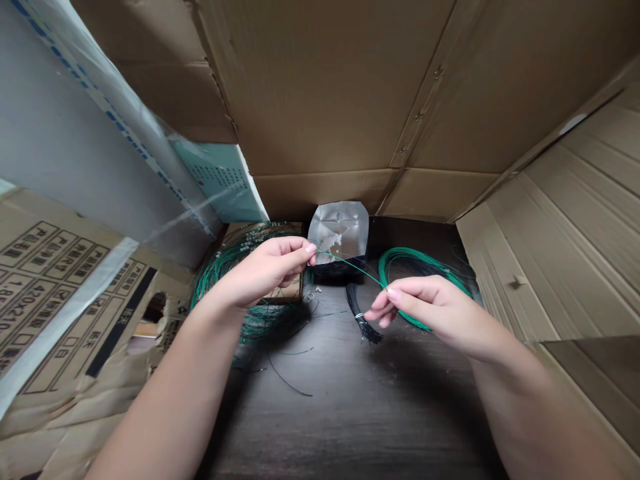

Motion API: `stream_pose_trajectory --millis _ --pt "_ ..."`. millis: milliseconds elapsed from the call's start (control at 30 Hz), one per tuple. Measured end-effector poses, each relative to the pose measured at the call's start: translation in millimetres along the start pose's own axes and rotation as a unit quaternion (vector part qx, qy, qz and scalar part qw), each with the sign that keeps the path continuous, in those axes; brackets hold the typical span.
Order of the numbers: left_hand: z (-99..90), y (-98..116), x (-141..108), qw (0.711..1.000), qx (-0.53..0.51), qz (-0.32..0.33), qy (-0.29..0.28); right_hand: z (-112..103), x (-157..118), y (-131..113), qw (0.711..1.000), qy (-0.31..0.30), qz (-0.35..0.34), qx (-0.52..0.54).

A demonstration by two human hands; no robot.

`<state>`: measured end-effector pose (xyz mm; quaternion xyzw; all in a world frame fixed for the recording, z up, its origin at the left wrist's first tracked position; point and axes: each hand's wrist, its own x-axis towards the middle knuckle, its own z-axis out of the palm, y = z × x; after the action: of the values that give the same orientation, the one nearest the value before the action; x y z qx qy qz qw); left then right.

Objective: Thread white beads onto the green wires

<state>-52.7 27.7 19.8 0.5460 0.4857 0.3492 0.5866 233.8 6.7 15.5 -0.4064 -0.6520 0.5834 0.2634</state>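
Observation:
A thin green wire [350, 264] runs between my two hands. My left hand [280, 263] pinches its left end between thumb and fingers, in front of a silver bag [340, 230] holding small white pieces. My right hand [420, 303], lower and to the right, pinches the wire farther along. Behind my right hand lies a coil of green wire [407, 257]. A large tangle of green wires [215, 280] with small pale tips spreads behind my left hand, partly over a cardboard box. Between the hands, a tied bundle of black wires [356, 310] rests on the table.
The dark table [350, 400] carries loose wire pieces [290, 380] near its middle. Cardboard walls [325, 87] rise behind and at the right. At the left stand a printed cardboard sheet [60, 300] and a pale green printed panel [220, 177].

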Motion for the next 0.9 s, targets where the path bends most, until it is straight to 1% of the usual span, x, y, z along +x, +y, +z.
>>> stream_pose_trajectory --millis 67,100,200,267,300,367,433,500,600,700,800,900 --pt "0.1 0 1 1.000 0.005 0.002 0.005 1 0 2 1.000 0.008 -0.003 -0.010" --pt "0.4 0 1 1.000 0.008 0.005 0.007 2 -1 4 1.000 0.025 -0.006 -0.012" --pt "3.2 0 2 1.000 0.022 0.016 0.011 4 1 9 0.993 0.109 -0.022 -0.028" --pt "7.3 0 2 0.999 0.037 0.017 0.007 6 3 12 0.987 0.146 -0.039 -0.055" --pt "10.0 0 2 0.999 0.046 0.016 0.002 8 5 12 0.985 0.150 -0.047 -0.071" --pt "16.2 1 1 0.998 0.068 0.013 -0.009 11 8 13 0.984 0.137 -0.050 -0.097" --pt "22.5 2 0 0.996 0.090 0.023 -0.016 15 10 12 0.988 0.116 -0.041 -0.098" --pt "28.2 2 0 0.992 0.114 0.039 -0.023 19 11 11 0.990 0.108 -0.034 -0.085" --pt "35.8 0 -1 0.987 0.143 0.060 -0.035 23 10 10 0.985 0.132 -0.052 -0.096" --pt "43.5 -3 0 0.986 0.149 0.060 -0.049 26 8 10 0.978 0.143 -0.075 -0.135" --pt "52.1 -8 1 0.987 0.137 0.043 -0.071 27 5 11 0.962 0.138 -0.108 -0.210" --pt "59.5 -10 1 0.990 0.111 0.031 -0.087 26 1 13 0.933 0.135 -0.147 -0.300"
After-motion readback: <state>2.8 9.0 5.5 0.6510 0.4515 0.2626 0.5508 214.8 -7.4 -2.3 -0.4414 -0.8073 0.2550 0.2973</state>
